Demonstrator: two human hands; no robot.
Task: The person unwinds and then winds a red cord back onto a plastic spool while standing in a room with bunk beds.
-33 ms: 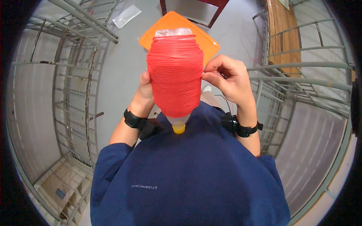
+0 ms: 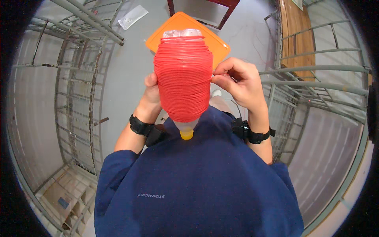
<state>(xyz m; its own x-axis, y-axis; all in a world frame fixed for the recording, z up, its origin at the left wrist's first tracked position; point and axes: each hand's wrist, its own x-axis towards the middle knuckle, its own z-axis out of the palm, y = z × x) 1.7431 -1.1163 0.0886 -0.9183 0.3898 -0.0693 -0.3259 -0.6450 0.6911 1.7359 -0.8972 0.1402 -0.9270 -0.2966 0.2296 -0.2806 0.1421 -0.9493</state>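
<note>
A clear plastic bottle (image 2: 188,125) with a yellow cap (image 2: 186,135) is held up before my chest, its cap end toward me. Red cord (image 2: 183,75) wraps round most of its body in tight, close turns, a little looser near the bottle's base. My left hand (image 2: 152,91) grips the bottle from its left side; the thumb shows, while the other fingers are hidden behind the bottle. At the right edge of the winding, the thumb and forefinger of my right hand (image 2: 239,81) pinch the red cord.
Behind the bottle is an orange square board or stool top (image 2: 219,45). A dark red wooden piece of furniture (image 2: 225,17) stands beyond it, and a white packet (image 2: 133,17) lies on the grey floor. Metal bed frames (image 2: 94,79) line both sides, with wooden slats (image 2: 298,43) at the right.
</note>
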